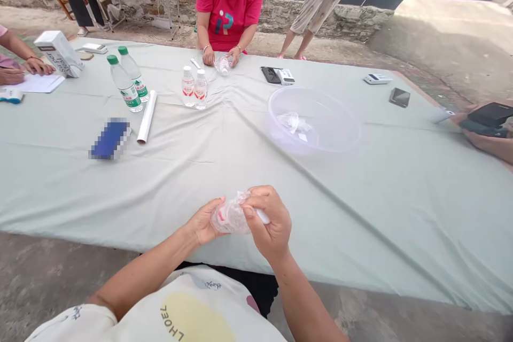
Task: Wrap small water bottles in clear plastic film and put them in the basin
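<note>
A small clear bottle (231, 218) with a red-and-white label lies on its side above the table's near edge, loosely wrapped in crinkled clear plastic film (242, 197). My left hand (205, 223) holds the bottle's left end, fingers curled beneath it. At the other end my right hand (271, 220) is closed, with thumb and forefinger pinching the film. A white piece, seemingly the bottle's cap (263, 216), shows between the right fingers. The film partly covers the label.
Two small bottles (194, 88), two green-capped bottles (129, 81), a white roll (147, 117) and a blue pixelated item (109, 140) stand or lie ahead. A translucent basin (355, 139) holds crumpled plastic. Across the table, a person in pink (230, 5) handles another bottle.
</note>
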`<state>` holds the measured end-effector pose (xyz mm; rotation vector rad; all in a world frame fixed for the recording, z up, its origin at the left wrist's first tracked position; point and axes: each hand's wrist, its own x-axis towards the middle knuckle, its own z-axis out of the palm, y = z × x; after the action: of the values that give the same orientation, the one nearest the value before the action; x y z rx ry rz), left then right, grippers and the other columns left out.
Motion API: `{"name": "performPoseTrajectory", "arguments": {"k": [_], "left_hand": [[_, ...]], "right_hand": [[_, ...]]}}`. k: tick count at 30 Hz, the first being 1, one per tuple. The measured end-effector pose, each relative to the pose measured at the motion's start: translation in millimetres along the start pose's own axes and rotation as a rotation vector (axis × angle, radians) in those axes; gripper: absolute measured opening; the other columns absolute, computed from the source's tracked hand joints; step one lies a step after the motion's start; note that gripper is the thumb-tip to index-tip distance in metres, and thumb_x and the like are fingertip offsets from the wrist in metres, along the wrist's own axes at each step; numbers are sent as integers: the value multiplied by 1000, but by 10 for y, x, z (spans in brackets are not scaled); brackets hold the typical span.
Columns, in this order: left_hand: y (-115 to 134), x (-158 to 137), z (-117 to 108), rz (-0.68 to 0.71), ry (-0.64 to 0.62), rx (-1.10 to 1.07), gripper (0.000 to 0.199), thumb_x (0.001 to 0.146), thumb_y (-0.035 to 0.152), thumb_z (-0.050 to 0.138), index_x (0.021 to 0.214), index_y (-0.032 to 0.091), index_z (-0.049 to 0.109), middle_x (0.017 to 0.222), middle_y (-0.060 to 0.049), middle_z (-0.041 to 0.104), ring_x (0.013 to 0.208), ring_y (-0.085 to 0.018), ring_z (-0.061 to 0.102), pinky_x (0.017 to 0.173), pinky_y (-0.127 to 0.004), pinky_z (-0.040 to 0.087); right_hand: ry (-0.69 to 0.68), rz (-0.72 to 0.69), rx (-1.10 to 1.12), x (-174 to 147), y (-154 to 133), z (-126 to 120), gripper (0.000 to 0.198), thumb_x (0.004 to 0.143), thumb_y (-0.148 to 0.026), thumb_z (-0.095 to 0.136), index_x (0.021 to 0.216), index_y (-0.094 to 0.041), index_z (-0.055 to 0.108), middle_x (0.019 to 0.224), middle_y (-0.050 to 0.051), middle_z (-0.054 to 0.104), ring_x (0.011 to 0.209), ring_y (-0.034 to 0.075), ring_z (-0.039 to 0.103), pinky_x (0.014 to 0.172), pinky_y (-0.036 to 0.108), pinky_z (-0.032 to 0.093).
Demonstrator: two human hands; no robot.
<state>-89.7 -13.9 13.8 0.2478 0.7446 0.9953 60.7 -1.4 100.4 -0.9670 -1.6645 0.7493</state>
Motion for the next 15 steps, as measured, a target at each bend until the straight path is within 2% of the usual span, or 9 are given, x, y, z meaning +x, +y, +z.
{"name": "performPoseTrajectory", "arguments": {"k": [3, 5, 8, 10, 11, 12, 15], "left_hand": [[179, 183, -26, 273, 119, -42, 24, 82, 40, 74, 86, 21, 61, 84, 3, 65, 70, -12, 60, 62, -24, 46], [272, 330, -86, 411, 118, -57, 24, 85, 42, 72, 97, 24, 62, 95, 2, 66, 78, -12, 61, 67, -25, 48], [287, 544, -244, 352, 56, -128, 41, 87, 50, 69, 121, 28, 60, 124, -4, 65, 109, -19, 62, 89, -32, 49], [238, 638, -364, 256, -18, -187, 52, 85, 52, 69, 131, 31, 56, 145, -6, 53, 132, -23, 51, 104, -37, 43], [212, 664, -415, 215, -47, -201, 56, 85, 50, 70, 135, 33, 54, 152, -6, 47, 139, -24, 45, 109, -40, 40], [192, 678, -456, 180, -65, -202, 57, 85, 48, 71, 137, 35, 52, 156, -6, 42, 144, -25, 40, 112, -42, 37], [178, 679, -506, 126, -76, -156, 49, 87, 40, 71, 133, 33, 58, 157, -8, 41, 146, -28, 36, 114, -46, 34]], "right_hand": [[20, 78, 97, 163, 221, 121, 29, 84, -52, 58, 65, -30, 57, 96, 8, 67, 102, 30, 67, 89, 57, 56], [13, 143, 182, 370, 425, 235, 34, 86, -55, 54, 64, -29, 52, 85, 6, 69, 96, 30, 70, 92, 58, 54], [7, 331, 252, 917, 706, 394, 27, 84, -52, 57, 72, -28, 52, 62, 0, 63, 74, 27, 71, 82, 52, 57], [-6, 474, 231, 1459, 815, 438, 19, 80, -45, 63, 82, -28, 54, 57, -2, 62, 64, 26, 69, 69, 45, 57], [16, 475, 205, 1772, 841, 435, 18, 79, -41, 64, 83, -27, 55, 55, -2, 61, 61, 25, 67, 65, 42, 56], [51, 421, 178, 2102, 852, 419, 17, 80, -40, 63, 83, -26, 55, 59, -2, 62, 64, 23, 67, 68, 39, 56], [329, -116, 1, 3080, 887, 352, 13, 88, -36, 52, 82, -25, 49, 71, -1, 57, 73, 17, 67, 81, 35, 54]]}}
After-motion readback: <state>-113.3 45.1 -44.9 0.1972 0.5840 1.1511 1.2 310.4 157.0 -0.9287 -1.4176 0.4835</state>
